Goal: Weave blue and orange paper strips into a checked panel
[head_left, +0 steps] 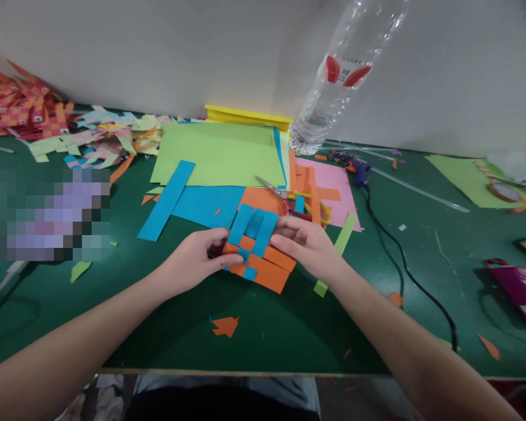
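Between my hands is a piece of woven paper strips (272,275), orange crossed with blue, held just over the green table. My left hand (197,257) pinches its left edge, thumb on top. At its upper right side, my right hand (309,245) grips it with the thumb in front and fingers behind. Blue strip ends (265,231) stick up at the far side of the weave. Beyond it, scissors (276,190) with red and yellow handles rest among orange strips. A loose blue strip (166,202) lies to the left, and a green strip (344,248) runs beneath my right wrist.
Green paper sheets (219,152) are stacked at the back beside a tilted plastic bottle (333,88). A glue gun (355,169) trails a black cord on the right. Woven paper pieces (21,108) pile up at the far left. Orange scraps (225,326) lie near the front edge.
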`<state>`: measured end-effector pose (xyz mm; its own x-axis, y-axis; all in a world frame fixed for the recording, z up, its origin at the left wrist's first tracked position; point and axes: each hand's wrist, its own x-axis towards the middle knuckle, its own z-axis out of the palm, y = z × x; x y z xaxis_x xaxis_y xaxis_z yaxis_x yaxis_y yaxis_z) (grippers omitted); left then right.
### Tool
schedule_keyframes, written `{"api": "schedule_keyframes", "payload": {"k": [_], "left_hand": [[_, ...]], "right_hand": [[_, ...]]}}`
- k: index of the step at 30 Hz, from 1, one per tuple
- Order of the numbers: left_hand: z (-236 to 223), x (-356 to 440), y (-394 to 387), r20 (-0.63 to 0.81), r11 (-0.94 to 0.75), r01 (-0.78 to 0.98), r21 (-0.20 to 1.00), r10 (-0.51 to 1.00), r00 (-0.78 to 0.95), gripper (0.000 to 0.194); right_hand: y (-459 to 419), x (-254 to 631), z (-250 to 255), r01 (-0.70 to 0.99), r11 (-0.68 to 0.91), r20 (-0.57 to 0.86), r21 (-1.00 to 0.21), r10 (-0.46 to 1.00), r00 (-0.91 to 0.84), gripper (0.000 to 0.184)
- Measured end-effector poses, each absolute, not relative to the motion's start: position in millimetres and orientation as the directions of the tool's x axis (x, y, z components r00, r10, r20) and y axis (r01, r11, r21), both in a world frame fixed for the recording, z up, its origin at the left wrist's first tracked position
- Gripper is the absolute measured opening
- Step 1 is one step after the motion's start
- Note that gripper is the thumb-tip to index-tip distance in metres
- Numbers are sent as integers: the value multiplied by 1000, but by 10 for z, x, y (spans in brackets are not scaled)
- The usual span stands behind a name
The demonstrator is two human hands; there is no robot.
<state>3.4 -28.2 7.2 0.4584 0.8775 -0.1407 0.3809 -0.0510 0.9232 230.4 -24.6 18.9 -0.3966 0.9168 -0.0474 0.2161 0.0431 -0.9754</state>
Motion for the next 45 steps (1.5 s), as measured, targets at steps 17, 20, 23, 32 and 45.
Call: {"api": "schedule_keyframes", "payload": {"k": [17,20,23,32,45], "left_hand": [[114,74,-339,-222,49,275,960,733,643,18],[97,77,-345,-241,49,300,953,723,648,18],[82,71,-343,-250,11,353,936,724,643,17],[40,68,-360,-226,17,319,947,743,630,36],[23,48,-340,-198,25,294,956,792,578,30]], "right_hand": [[-255,2270,168,298,-124,-249,-946,870,-426,35],[-262,2264,195,343,23,-146,-939,878,-457,33],[-270,2246,197,381,79,-104,-921,894,-436,29],[-293,2225,125,401,112,-48,-909,929,-368,27],[-288,2231,136,368,132,-7,-921,935,-353,23]]}}
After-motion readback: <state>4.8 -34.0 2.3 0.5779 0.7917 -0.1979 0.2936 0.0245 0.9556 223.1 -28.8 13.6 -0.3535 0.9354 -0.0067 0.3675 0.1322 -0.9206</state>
